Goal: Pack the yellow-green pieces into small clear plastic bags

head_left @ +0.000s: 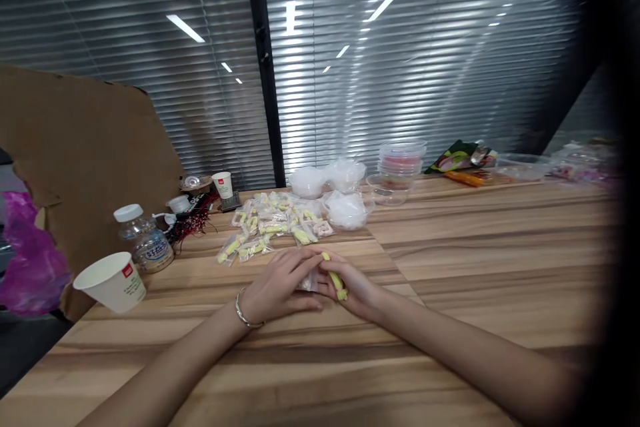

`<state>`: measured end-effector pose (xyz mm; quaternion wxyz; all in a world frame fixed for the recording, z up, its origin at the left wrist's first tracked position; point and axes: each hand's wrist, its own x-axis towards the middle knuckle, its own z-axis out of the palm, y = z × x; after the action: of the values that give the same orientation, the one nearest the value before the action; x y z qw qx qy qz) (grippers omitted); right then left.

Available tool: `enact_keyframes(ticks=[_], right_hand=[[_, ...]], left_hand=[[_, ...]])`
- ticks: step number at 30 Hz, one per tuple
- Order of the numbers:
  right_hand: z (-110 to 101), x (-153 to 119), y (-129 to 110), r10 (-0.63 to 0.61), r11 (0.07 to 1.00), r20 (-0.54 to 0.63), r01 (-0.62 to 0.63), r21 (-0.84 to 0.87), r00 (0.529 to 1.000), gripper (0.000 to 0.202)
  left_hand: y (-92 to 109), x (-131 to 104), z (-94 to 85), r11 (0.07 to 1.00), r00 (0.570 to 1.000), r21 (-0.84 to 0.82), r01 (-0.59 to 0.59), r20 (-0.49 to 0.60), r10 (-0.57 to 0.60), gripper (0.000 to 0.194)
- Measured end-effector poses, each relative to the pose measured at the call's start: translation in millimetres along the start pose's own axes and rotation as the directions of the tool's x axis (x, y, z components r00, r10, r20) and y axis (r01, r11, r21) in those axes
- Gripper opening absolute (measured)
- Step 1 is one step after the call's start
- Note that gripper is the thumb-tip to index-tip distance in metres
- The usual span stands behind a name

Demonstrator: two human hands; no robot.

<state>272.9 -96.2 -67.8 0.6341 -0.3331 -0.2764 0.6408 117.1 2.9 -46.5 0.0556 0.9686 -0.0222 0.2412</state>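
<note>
My right hand (357,288) is closed around a small, narrow yellow bundle (337,285), which lies across its palm and looks soft. My left hand (283,283), with a silver bracelet on the wrist, meets it over the table. Its fingers are curled over a small clear plastic bag (309,281), mostly hidden between the two hands. Just beyond them lies a pile of clear bags (274,227), several with similar yellow bundles inside and a few with pinkish ones.
Behind the pile stand round plastic tubs with white filling (349,210) and stacked clear containers (400,163). On the left are a paper cup (113,283), a bottle (145,240) and a cardboard sheet (95,160). An orange tool (464,178) lies at the back right.
</note>
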Motion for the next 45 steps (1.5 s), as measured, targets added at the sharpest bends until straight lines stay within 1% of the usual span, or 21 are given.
enact_keyframes(ticks=[2, 4, 6, 9, 12, 14, 16, 18, 19, 22, 25, 29, 33, 38, 40, 45], right_hand=[[-1, 1, 1, 0.001, 1.000, 0.017, -0.001, 0.013, 1.000, 0.032], [0, 1, 2, -0.014, 1.000, 0.027, 0.014, -0.013, 1.000, 0.029], [2, 0, 3, -0.038, 0.998, 0.023, 0.039, -0.048, 0.999, 0.027], [5, -1, 4, -0.090, 0.989, -0.009, 0.088, -0.121, 0.996, 0.026], [3, 1, 5, -0.135, 0.965, -0.002, 0.131, -0.227, 0.991, 0.023], [-1, 3, 5, -0.158, 0.930, 0.039, 0.161, -0.329, 0.987, 0.027], [-5, 4, 4, -0.181, 0.870, 0.088, 0.201, -0.451, 0.980, 0.033], [-7, 4, 3, -0.187, 0.810, 0.118, 0.221, -0.544, 0.975, 0.038], [-8, 4, 3, -0.182, 0.794, 0.121, 0.218, -0.567, 0.976, 0.041], [-6, 2, 0, -0.160, 0.797, 0.102, 0.189, -0.574, 0.982, 0.044], [-2, -1, -3, -0.155, 0.808, 0.091, 0.179, -0.562, 0.984, 0.042], [-3, -3, -3, -0.171, 0.813, 0.066, 0.179, -0.554, 0.983, 0.029], [-8, 1, 1, -0.221, 0.774, 0.022, 0.189, -0.604, 0.975, 0.019], [-6, 0, 2, -0.278, 0.715, 0.083, 0.264, -0.647, 0.957, 0.021], [-4, -2, 1, -0.290, 0.691, 0.092, 0.275, -0.668, 0.952, 0.021], [0, -5, -2, -0.278, 0.701, 0.090, 0.266, -0.661, 0.956, 0.020]], left_hand=[[0, -1, 0.2, 1.000, 1.000, 0.008, 0.016, 0.007, -0.016, 0.068], [0, -2, 0.5, 1.000, 1.000, 0.008, 0.030, 0.006, -0.030, 0.063], [0, -3, 0.4, 1.000, 0.999, 0.005, 0.030, 0.013, -0.030, 0.063], [1, -3, -0.9, 0.999, 0.999, 0.006, 0.037, 0.030, -0.037, 0.060], [5, -2, -2.8, 0.996, 0.996, 0.011, 0.087, 0.019, -0.087, 0.058], [7, -1, -3.6, 0.990, 0.990, 0.015, 0.139, 0.006, -0.139, 0.058], [8, -1, -3.6, 0.982, 0.983, 0.021, 0.185, -0.017, -0.185, 0.056], [7, -1, -2.9, 0.978, 0.977, 0.026, 0.209, -0.038, -0.208, 0.054], [7, -1, -2.3, 0.976, 0.976, 0.029, 0.214, -0.045, -0.213, 0.054], [5, -1, -1.1, 0.974, 0.974, 0.031, 0.225, -0.039, -0.224, 0.055], [5, -2, -0.8, 0.972, 0.971, 0.023, 0.236, -0.038, -0.235, 0.055], [6, -2, 0.0, 0.965, 0.964, 0.014, 0.263, -0.037, -0.263, 0.056], [5, -3, 1.3, 0.957, 0.956, 0.022, 0.289, -0.060, -0.287, 0.057], [3, -3, 1.8, 0.952, 0.950, 0.008, 0.306, -0.069, -0.305, 0.054], [3, -3, 2.1, 0.950, 0.948, 0.007, 0.313, -0.071, -0.312, 0.053], [5, -2, 1.6, 0.944, 0.942, -0.003, 0.329, -0.062, -0.329, 0.051]])
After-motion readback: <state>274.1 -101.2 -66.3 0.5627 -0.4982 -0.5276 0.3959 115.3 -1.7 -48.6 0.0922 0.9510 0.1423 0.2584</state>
